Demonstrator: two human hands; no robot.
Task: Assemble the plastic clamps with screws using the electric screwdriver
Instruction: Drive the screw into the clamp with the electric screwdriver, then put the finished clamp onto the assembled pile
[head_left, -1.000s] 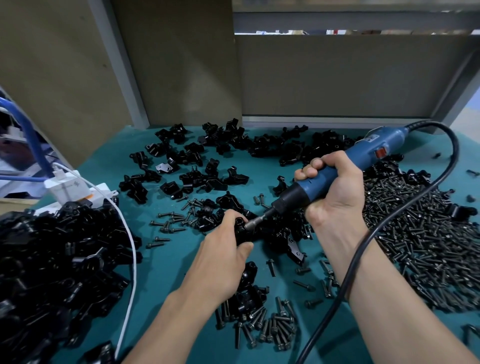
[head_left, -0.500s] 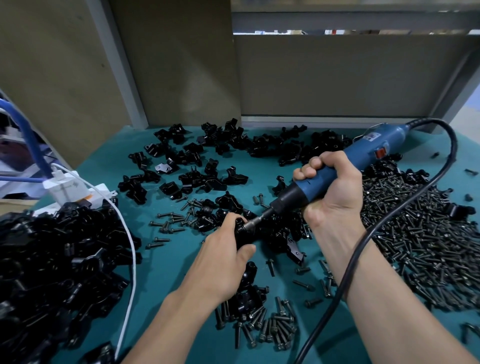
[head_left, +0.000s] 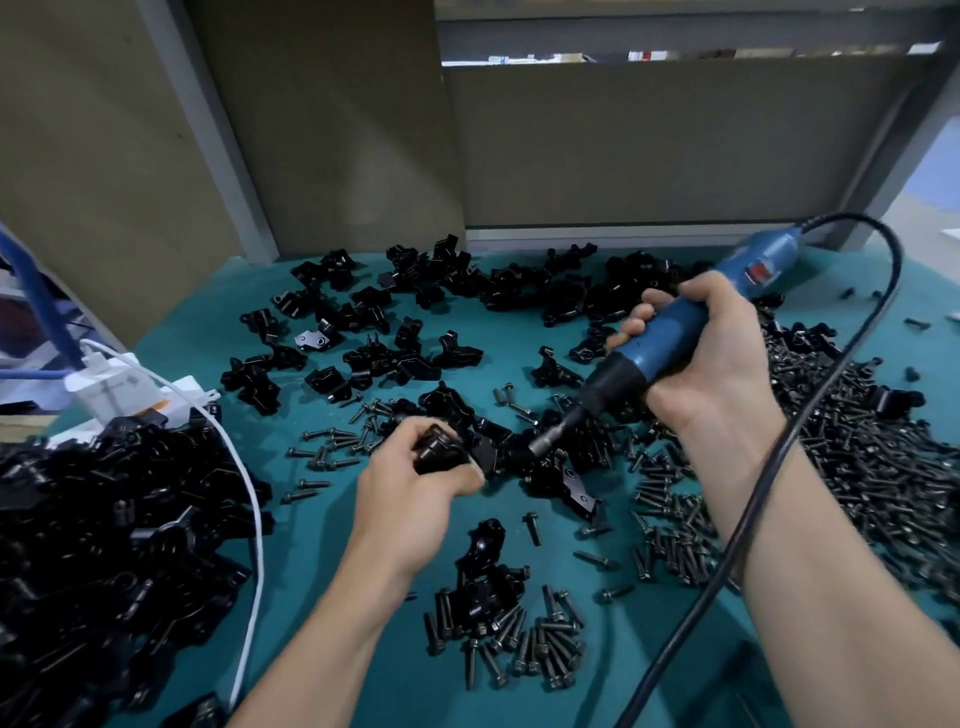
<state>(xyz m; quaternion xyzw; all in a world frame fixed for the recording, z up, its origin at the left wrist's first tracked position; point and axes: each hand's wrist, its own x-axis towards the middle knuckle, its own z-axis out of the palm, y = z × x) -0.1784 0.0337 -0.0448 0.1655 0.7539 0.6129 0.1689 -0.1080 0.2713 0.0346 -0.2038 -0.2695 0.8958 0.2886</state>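
Leftward goes the left hand (head_left: 410, 493), drawing its clamp (head_left: 441, 451) clear of the screwdriver (head_left: 670, 338) tip that met it a second ago. Its fingers curl round the small black piece just above the green mat (head_left: 322, 525); the right hand (head_left: 711, 374) wraps the blue barrel. Light, stiff plastic, probably best pinched by its body. Loose screws (head_left: 857, 457), scattered clamps (head_left: 415, 358) and the black cord (head_left: 769, 478) crowd the mat

— Any writing you can read here?
— None. The screwdriver (head_left: 670, 338) carries a red patch near its far end, too blurred to read.
— And the white charger (head_left: 111, 389) on the left?
— Faint grey marks on its face, nothing legible. No numbers or brands anywhere else either.
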